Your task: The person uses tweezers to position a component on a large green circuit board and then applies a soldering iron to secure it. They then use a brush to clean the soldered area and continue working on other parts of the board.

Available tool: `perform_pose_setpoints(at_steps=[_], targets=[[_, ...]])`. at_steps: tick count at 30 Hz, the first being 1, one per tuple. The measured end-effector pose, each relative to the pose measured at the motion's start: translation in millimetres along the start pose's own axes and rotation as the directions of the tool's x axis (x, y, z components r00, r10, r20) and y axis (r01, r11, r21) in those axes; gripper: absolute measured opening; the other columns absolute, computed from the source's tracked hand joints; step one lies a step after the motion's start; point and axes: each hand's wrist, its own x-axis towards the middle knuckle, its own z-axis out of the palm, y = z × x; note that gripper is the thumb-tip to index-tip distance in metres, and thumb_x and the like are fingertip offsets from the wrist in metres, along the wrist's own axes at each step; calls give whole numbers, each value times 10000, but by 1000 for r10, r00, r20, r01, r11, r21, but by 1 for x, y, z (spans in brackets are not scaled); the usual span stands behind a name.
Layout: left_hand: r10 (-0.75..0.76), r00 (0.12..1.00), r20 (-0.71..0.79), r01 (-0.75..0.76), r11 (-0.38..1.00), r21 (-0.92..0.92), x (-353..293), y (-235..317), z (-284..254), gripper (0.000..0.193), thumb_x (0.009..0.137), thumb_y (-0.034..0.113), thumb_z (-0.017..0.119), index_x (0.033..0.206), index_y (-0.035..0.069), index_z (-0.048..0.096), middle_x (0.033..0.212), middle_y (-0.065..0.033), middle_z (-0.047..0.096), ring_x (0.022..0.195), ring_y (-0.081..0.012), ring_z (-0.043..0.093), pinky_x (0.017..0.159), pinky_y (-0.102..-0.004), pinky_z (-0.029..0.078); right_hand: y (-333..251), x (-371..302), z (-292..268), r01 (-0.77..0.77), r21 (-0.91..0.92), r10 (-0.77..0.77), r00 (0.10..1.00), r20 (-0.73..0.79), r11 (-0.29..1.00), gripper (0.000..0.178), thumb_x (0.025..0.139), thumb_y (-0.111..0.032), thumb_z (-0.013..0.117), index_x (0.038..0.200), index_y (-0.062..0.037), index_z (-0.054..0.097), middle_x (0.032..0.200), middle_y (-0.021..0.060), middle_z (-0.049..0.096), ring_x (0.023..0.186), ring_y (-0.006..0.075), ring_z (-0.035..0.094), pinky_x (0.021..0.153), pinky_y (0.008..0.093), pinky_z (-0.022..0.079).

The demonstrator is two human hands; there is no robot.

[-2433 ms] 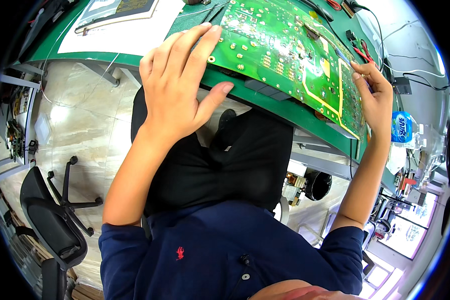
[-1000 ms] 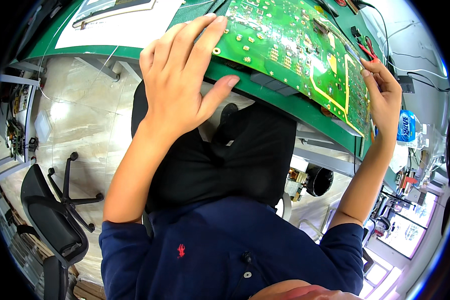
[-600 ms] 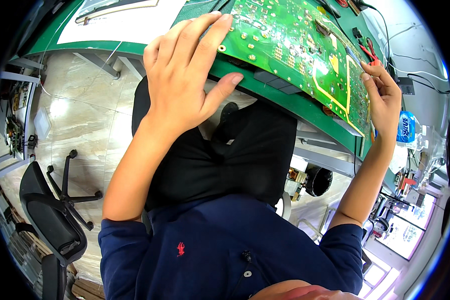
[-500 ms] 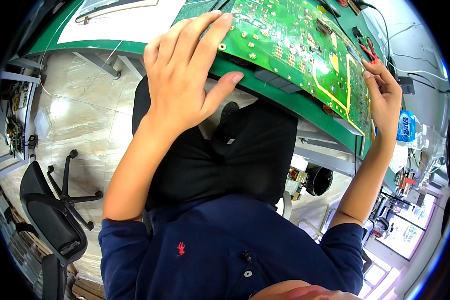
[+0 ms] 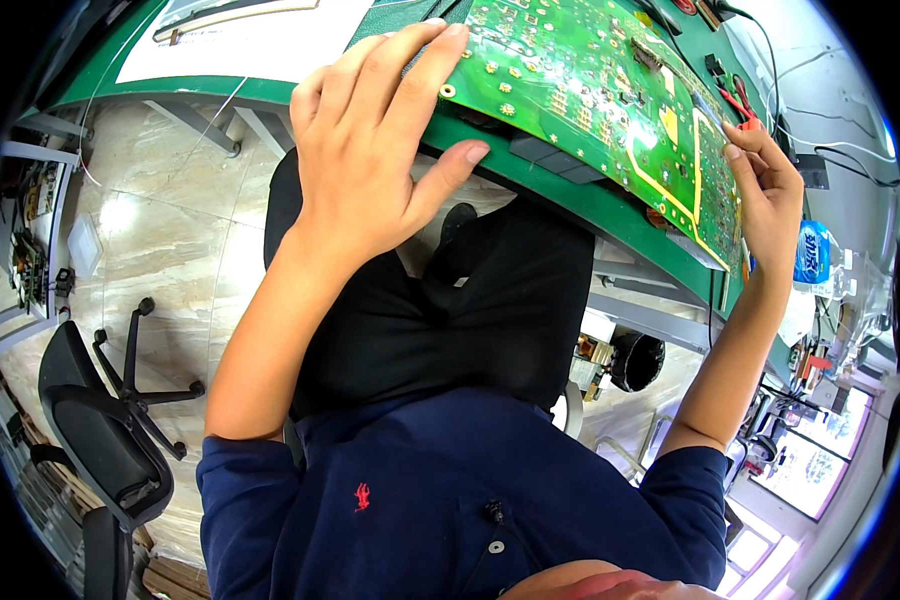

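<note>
A large green circuit board (image 5: pixel 580 85) lies tilted on the green-topped workbench, its solder side up and dark grey parts (image 5: pixel 558 160) visible beneath its near edge. My left hand (image 5: pixel 365 150) is open at the board's left corner, fingers stretched out, the index fingertip at the edge and the thumb apart. Over the right part of the board, my right hand (image 5: pixel 770 190) is closed, thumb and fingers pinched on a slim grey tool (image 5: pixel 708 108). The tool points toward the board's far side; its exact kind is too small to make out. A brownish strip (image 5: pixel 660 62) runs across the board near it.
White paper (image 5: pixel 240 45) with a thin, long piece on it lies on the bench (image 5: pixel 80 85) at the left. Red and black leads (image 5: pixel 740 95) are at the far right, a blue package (image 5: pixel 812 252) beyond my right wrist. A black chair (image 5: pixel 110 440) stands at left; a bin (image 5: pixel 637 362) is below right.
Almost nothing differs. My left hand and the board have shifted very slightly in the picture; the right hand keeps its pinch on the slim tool.
</note>
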Motion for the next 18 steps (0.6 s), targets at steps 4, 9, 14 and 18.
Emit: perform_pose_setpoints(at_steps=[4, 9, 14, 18], targets=[[-5, 1000, 3, 5, 1000, -4, 0, 0, 0, 635, 900, 454, 604, 1401, 70, 533, 1375, -81, 572, 1239, -265, 517, 1024, -390, 292, 1, 1, 0, 17, 7, -17, 1000, -10, 1000, 167, 943, -66, 648, 1080, 20, 689, 1004, 15, 691, 810, 64, 541, 757, 220, 449], [-5, 1000, 6, 5, 1000, -6, 0, 0, 0, 635, 899, 451, 606, 1404, 73, 532, 1374, -81, 573, 1240, -265, 517, 1023, -389, 292, 3, 0, 0, 16, 11, -16, 1000, 5, 1000, 165, 945, -65, 645, 1080, 18, 691, 991, 3, 688, 800, 62, 538, 744, 221, 444], [-3, 1000, 4, 3, 1000, -7, 0, 0, 0, 633, 899, 444, 607, 1406, 74, 530, 1377, -82, 571, 1241, -266, 516, 1022, -390, 293, 0, 1, 2, 18, 7, -18, 1000, 7, 1000, 167, 945, -55, 635, 1086, 14, 692, 971, -5, 674, 795, 63, 538, 745, 220, 444], [0, 1000, 3, 0, 1000, -8, 0, 0, -1, 632, 897, 440, 612, 1407, 75, 530, 1377, -82, 571, 1242, -266, 516, 1024, -388, 292, 1, 0, 5, 8, 32, -8, 1000, 1, 999, 169, 946, -59, 632, 1087, 13, 691, 948, -7, 660, 795, 63, 535, 742, 220, 442]])
